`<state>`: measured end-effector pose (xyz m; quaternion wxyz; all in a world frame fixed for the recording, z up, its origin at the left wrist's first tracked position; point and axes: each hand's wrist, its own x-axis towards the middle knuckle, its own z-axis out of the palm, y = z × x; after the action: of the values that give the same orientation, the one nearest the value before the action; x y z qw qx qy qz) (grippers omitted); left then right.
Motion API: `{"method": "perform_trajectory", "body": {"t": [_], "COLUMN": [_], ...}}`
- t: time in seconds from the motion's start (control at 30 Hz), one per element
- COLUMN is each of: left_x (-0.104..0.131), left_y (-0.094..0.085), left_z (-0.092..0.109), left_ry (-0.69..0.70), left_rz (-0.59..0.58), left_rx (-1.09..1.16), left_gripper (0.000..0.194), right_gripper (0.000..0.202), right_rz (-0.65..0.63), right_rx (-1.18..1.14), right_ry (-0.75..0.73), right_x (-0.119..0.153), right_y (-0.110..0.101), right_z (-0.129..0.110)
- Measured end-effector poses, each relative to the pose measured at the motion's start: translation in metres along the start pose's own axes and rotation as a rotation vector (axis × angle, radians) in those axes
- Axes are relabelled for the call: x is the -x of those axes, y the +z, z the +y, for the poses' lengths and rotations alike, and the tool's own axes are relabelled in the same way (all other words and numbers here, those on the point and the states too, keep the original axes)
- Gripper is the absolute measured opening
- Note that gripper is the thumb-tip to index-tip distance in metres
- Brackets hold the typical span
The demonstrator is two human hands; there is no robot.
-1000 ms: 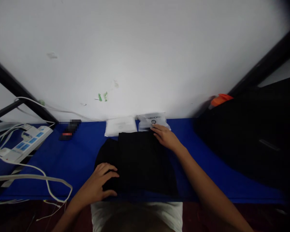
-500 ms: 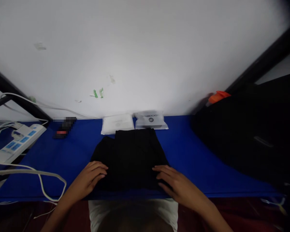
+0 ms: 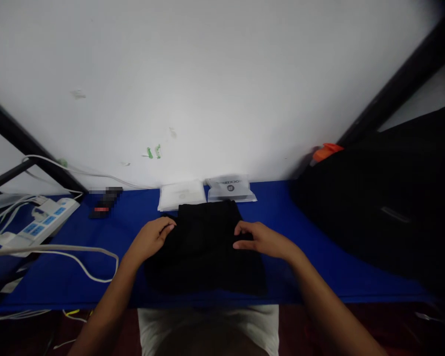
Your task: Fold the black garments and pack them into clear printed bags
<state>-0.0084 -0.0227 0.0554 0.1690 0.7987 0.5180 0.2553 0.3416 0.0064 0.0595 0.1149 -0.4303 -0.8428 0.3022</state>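
A folded black garment (image 3: pixel 207 262) lies on the blue tabletop directly before me; its exact kind is hard to make out in the dark cloth. My left hand (image 3: pixel 154 240) is at the garment's upper left side, thumb and fingers pinched together on the cloth. On the opposite side, my right hand (image 3: pixel 261 240) touches the right edge of the upper layer, its thumb and fingers apart in a curve. Just behind the garment are two flat packets: a white one (image 3: pixel 181 194) on the left and a translucent printed bag (image 3: pixel 232 189) on the right.
A white power strip (image 3: pixel 44 225) with cables lies at the left, near a dark blurred object (image 3: pixel 106 202). A large black item (image 3: pixel 363 212) covers the right side, with something orange (image 3: pixel 327 152) behind it. The white wall (image 3: pixel 222 89) borders the blue tabletop (image 3: pixel 300 257).
Both hands have moved away from me, from the garment's near part to its upper sides. The left fingers have closed into a pinch. The view has shifted slightly.
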Motion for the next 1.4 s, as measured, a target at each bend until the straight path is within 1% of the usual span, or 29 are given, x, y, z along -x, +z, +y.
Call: {"method": "perform_trajectory", "body": {"t": [0.07, 0.17, 0.2, 0.27, 0.33, 0.37, 0.4, 0.47, 0.5, 0.57, 0.67, 0.73, 0.77, 0.8, 0.9, 0.97, 1.03, 1.07, 1.13, 1.23, 1.27, 1.33, 1.4], "left_x": [0.006, 0.024, 0.03, 0.042, 0.05, 0.053, 0.054, 0.051, 0.048, 0.039, 0.015, -0.006, -0.016, -0.027, -0.054, -0.064, -0.067, -0.065, -0.057, -0.032, -0.021, 0.0, 0.019], "left_y": [-0.003, -0.003, -0.002, -0.001, -0.002, -0.002, -0.004, -0.006, -0.007, -0.007, 0.0, 0.008, 0.013, 0.018, 0.032, 0.038, 0.039, 0.038, 0.033, 0.021, 0.018, 0.012, 0.01], "left_z": [0.004, 0.003, 0.001, -0.002, -0.004, -0.005, -0.005, -0.006, -0.007, -0.01, -0.014, -0.016, -0.016, -0.016, -0.018, -0.019, -0.018, -0.017, -0.013, -0.001, 0.003, 0.011, 0.016], "left_ry": [0.05, 0.099, 0.101, 0.087, 0.07, 0.073, 0.085, 0.106, 0.109, 0.086, -0.002, -0.057, -0.076, -0.084, -0.094, -0.09, -0.075, -0.062, -0.036, 0.046, 0.099, 0.188, 0.234], "left_rz": [-0.11, -0.25, -0.268, -0.268, -0.268, -0.275, -0.282, -0.264, -0.231, -0.115, 0.096, 0.184, 0.203, 0.199, 0.166, 0.143, 0.135, 0.139, 0.154, 0.182, 0.187, 0.124, 0.0], "left_rx": [0.094, 0.163, 0.159, 0.12, 0.074, 0.061, 0.055, 0.056, 0.054, 0.024, -0.071, -0.126, -0.143, -0.157, -0.176, -0.183, -0.182, -0.177, -0.158, -0.091, -0.054, -0.009, -0.005], "left_gripper": [0.022, 0.025, 0.023, 0.02, 0.031, 0.032, 0.027, 0.01, 0.006, 0.01, 0.015, 0.023, 0.026, 0.028, 0.032, 0.024, 0.012, 0.008, 0.007, 0.007, 0.007, 0.007, 0.007], "right_gripper": [0.026, 0.029, 0.029, 0.024, 0.015, 0.01, 0.006, 0.004, 0.006, 0.01, 0.015, 0.019, 0.023, 0.027, 0.028, 0.024, 0.021, 0.021, 0.021, 0.019, 0.018, 0.018, 0.019], "right_rz": [-0.041, -0.035, -0.022, 0.0, 0.01, 0.01, 0.009, 0.002, 0.009, 0.068, 0.265, 0.396, 0.433, 0.438, 0.412, 0.408, 0.43, 0.447, 0.48, 0.559, 0.59, 0.614, 0.559], "right_rx": [-0.026, -0.052, -0.054, -0.055, -0.056, -0.059, -0.062, -0.065, -0.068, -0.075, 0.003, 0.149, 0.226, 0.29, 0.354, 0.37, 0.388, 0.393, 0.397, 0.373, 0.356, 0.311, 0.263], "right_ry": [-0.013, -0.04, -0.053, -0.09, -0.126, -0.139, -0.148, -0.16, -0.161, -0.155, -0.115, -0.097, -0.097, -0.104, -0.13, -0.139, -0.143, -0.145, -0.15, -0.226, -0.268, -0.335, -0.375], "right_x": [0.009, 0.028, 0.034, 0.043, 0.047, 0.047, 0.047, 0.042, 0.039, 0.028, 0.002, -0.021, -0.033, -0.044, -0.069, -0.077, -0.076, -0.073, -0.061, -0.034, -0.024, -0.002, 0.018], "right_y": [0.008, 0.024, 0.029, 0.037, 0.041, 0.042, 0.041, 0.037, 0.034, 0.026, 0.015, 0.012, 0.012, 0.012, 0.017, 0.019, 0.018, 0.017, 0.014, 0.012, 0.014, 0.021, 0.032], "right_z": [-0.002, -0.007, -0.009, -0.01, -0.01, -0.009, -0.009, -0.007, -0.006, -0.002, 0.01, 0.021, 0.027, 0.032, 0.042, 0.042, 0.039, 0.037, 0.03, 0.021, 0.018, 0.013, 0.011]}}
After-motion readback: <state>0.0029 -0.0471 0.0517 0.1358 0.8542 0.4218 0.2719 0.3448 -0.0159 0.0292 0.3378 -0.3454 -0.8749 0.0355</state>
